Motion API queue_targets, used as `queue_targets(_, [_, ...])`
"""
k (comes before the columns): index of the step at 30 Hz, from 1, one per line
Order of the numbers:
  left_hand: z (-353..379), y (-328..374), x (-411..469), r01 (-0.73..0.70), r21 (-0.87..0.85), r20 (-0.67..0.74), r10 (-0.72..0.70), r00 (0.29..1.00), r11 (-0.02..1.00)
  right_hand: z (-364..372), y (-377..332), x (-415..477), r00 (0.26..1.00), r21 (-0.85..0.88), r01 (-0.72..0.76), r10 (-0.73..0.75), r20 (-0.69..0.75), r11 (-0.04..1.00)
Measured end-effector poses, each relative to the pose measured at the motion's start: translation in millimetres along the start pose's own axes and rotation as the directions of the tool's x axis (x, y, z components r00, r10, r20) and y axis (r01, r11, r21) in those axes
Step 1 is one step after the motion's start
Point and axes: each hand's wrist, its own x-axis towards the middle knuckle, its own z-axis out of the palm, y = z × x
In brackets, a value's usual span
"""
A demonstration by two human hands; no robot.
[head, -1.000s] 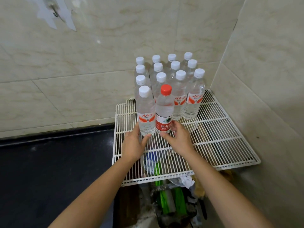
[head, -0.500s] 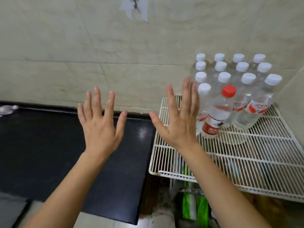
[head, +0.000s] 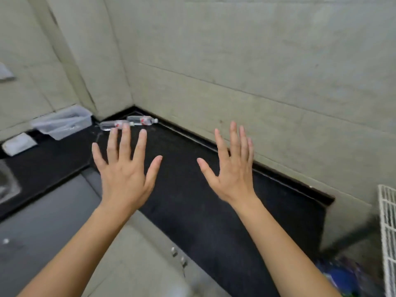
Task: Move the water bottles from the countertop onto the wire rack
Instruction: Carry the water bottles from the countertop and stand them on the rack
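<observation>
Two clear water bottles lie on their sides in the far corner of the black countertop [head: 192, 211]: one with a white cap [head: 142, 120] against the wall, the other [head: 111, 124] just left of it, partly behind my fingertips. My left hand [head: 123, 172] and my right hand [head: 232, 168] are both raised over the counter, palms down, fingers spread, holding nothing. Only the left edge of the white wire rack [head: 387, 232] shows at the right border. The bottles standing on it are out of view.
A clear plastic tray [head: 63, 123] and a white cloth [head: 18, 143] sit on the counter's left arm, beside a sink edge [head: 7, 185]. Tiled walls close the corner. Cabinet doors with handles [head: 179, 257] are below the counter.
My view has swung left from the rack to the counter corner. Both hands left the bottles on the rack and now hover open over the counter.
</observation>
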Motion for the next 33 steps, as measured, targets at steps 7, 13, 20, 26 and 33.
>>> queue_targets(7, [26.4,-105.2,16.9,0.105,0.025,0.074,-0.107,0.992,0.994,82.2,-101.1,50.5,0.991,0.072,0.103,-0.108,0.073,0.992])
queue_targets(13, [78.8,-161.4,52.0,0.112,0.050,0.136,-0.118,0.984,0.992,163.2,-127.8,98.7,0.984,0.061,0.114,-0.121,0.128,0.992])
queue_targets(20, [191.4,-233.5,133.0,0.032,0.066,0.295,-0.050,0.954,0.997,297.7,-125.3,179.2,0.981,0.057,0.026,-0.037,0.191,0.998])
queue_targets(26, [268.1,-284.8,229.8,-0.065,0.066,0.387,0.034,0.921,0.996,383.7,-130.1,262.8,0.958,0.031,-0.035,0.025,0.287,0.999])
queue_targets(33, [353.2,-331.7,310.4,-0.051,-0.023,0.438,0.056,0.897,0.998,463.4,-137.9,329.5,0.909,-0.042,-0.079,0.089,0.408,0.996])
